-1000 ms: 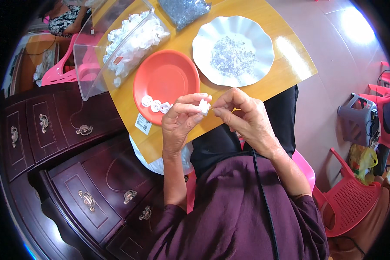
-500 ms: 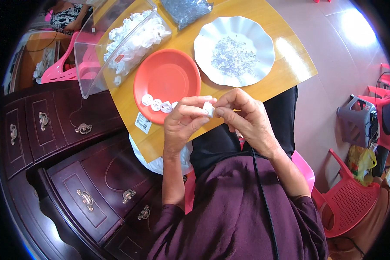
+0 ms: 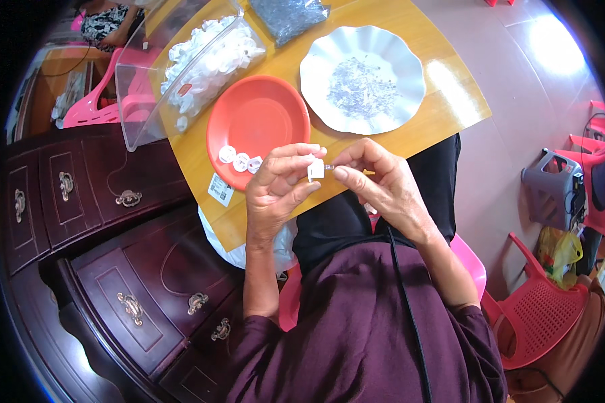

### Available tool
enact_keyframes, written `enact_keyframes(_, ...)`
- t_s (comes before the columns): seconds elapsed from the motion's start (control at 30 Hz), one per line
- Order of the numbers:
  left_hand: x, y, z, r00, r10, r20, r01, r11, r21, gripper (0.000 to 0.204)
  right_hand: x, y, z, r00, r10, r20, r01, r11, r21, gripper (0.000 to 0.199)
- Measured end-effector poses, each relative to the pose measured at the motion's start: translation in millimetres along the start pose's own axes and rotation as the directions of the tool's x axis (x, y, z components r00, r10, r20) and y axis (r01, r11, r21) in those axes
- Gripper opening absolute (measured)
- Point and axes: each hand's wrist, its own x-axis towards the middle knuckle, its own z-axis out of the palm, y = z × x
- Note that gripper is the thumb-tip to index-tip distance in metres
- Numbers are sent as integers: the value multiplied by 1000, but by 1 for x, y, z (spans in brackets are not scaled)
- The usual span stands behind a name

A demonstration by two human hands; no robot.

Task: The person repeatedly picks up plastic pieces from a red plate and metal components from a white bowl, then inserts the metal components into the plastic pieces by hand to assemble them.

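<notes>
Pale tiled floor spreads to the right, dark wooden drawers (image 3: 81, 221) with brass pulls fill the left, and between them a yellow wooden board (image 3: 444, 101) serves as the work surface above the person's lap. At its near edge the left hand (image 3: 275, 191) pinches a small white plastic piece (image 3: 315, 169) between thumb and fingertips, fingers curled closed around it. Just to the right, the right hand (image 3: 383, 185) has its thumb and forefinger pressed together on a tiny metal part (image 3: 329, 166) — it sits touching or almost touching the white piece; which one cannot be told at this size.

Just beyond the left hand lies a red plate (image 3: 262, 121) with three white round pieces (image 3: 240, 160) in a row on its near rim. Farther right stands a white scalloped plate (image 3: 410, 67) holding a heap of small silvery bits. At the far left of the board a clear plastic bag (image 3: 202, 60) is full of white pieces, and a second bag of grey parts (image 3: 289, 17) lies at the far edge. Red plastic chairs (image 3: 544, 309) stand at the right — one near, others farther back.
</notes>
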Motion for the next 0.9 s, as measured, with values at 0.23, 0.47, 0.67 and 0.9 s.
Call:
enact_keyframes(0.23,1,12,2,999,-49,9,48,996,73,32,1,-2,3,981,-193,13,191,955,-226,16)
enact_keyframes(0.47,4,17,1,999,7,48,-20,960,279,29,-1,-11,-3,992,-105,72,118,967,-225,18)
enact_keyframes(0.67,9,17,2,997,38,64,-57,941,332,26,2,-15,-8,975,-179,131,210,933,-291,16)
enact_keyframes(0.9,19,18,-1,990,-2,140,-55,917,396,23,10,-12,-12,961,-223,162,263,917,-299,17)
